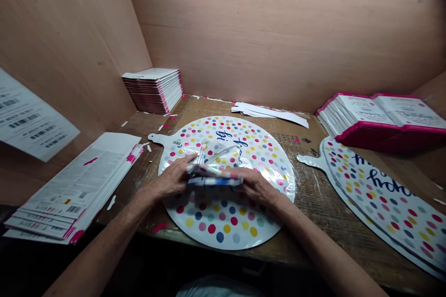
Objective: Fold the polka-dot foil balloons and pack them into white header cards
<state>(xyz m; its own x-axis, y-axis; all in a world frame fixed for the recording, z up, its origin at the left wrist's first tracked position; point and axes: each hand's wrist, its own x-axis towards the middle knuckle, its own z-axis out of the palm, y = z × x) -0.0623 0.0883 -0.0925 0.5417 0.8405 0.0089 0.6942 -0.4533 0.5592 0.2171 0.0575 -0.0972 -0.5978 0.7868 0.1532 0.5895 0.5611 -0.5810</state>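
Note:
My left hand point(174, 175) and my right hand point(257, 185) grip the two sides of a folded foil balloon point(219, 161), shiny and spotted. Its near edge, with a blue patch, is blurred. The fingers of both hands are closed around its edges and partly hidden by it. Beneath lies a flat, round foil balloon point(223, 229), white with coloured dots and dark blue lettering. Its narrow tail points left.
More flat spotted balloons point(386, 209) lie at the right. Printed cards are stacked at the left point(80, 190), in the back left corner point(153, 90) and at the back right point(386, 116). White paper strips point(270, 113) lie along the back. Wooden panels enclose the table; a barcode sheet point(31, 118) hangs left.

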